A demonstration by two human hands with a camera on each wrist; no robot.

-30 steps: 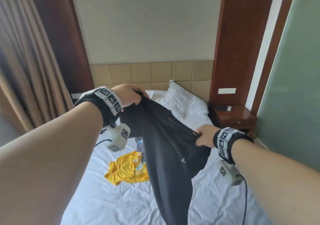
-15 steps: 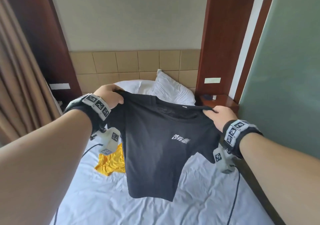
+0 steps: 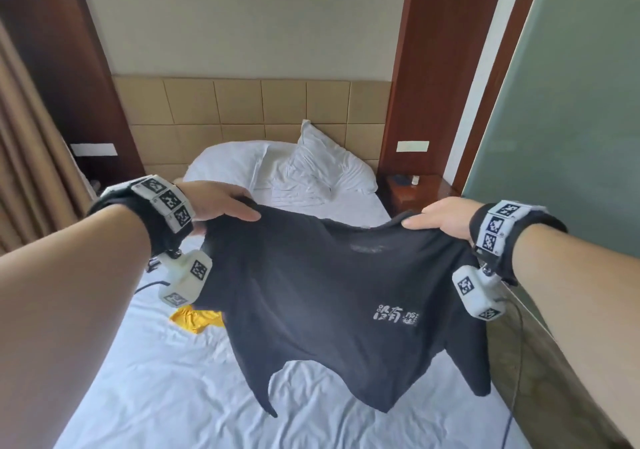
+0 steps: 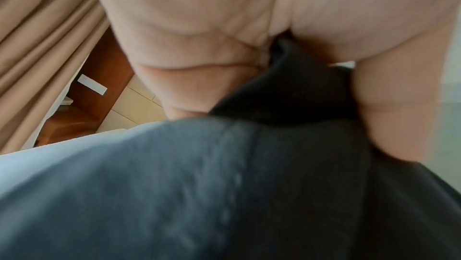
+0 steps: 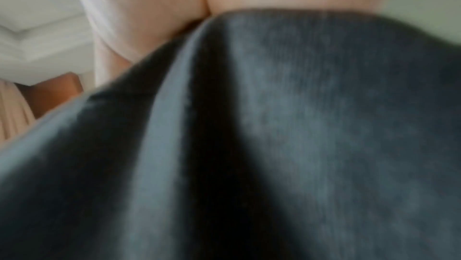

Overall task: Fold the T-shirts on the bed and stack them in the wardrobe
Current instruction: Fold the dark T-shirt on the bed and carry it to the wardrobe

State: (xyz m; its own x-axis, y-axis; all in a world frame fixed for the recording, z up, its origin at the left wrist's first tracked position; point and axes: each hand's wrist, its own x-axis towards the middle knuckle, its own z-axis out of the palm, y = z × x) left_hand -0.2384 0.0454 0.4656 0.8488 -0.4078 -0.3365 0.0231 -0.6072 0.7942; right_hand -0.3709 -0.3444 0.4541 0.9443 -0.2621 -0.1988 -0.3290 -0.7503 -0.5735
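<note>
Evidently the white-sheeted bed [image 3: 207, 396] served as the working surface, which is probably why the person stood at its foot and held the garment out over the mattress rather than close to the body. Two white pillows [image 3: 294, 168] lay bunched against the tan padded headboard [image 3: 242, 109], and a wooden nightstand [image 3: 415, 192] sat just beside the bed on the right. The black T-shirt [image 3: 329, 293] hung in the air above the sheet, spread wide and apart from the bedding, its front facing the head camera, most likely so it could be shaken flat and laid down for folding. It looked thin and limp: the neckline sagged between the two grips, the hem billowed into uneven points, and a small white printed logo [image 3: 396, 315] sat on the chest. The left hand [image 3: 214, 203] was clamped on one shoulder of the shirt, fingers curled over the fabric edge, and the left wrist view showed dark cloth pinched between thumb and fingers. The right hand [image 3: 440, 216] gripped the opposite shoulder the same way, well apart from the left. A crumpled yellow T-shirt [image 3: 195, 319] lay on the sheet, partly hidden behind the black one, not yet folded.
</note>
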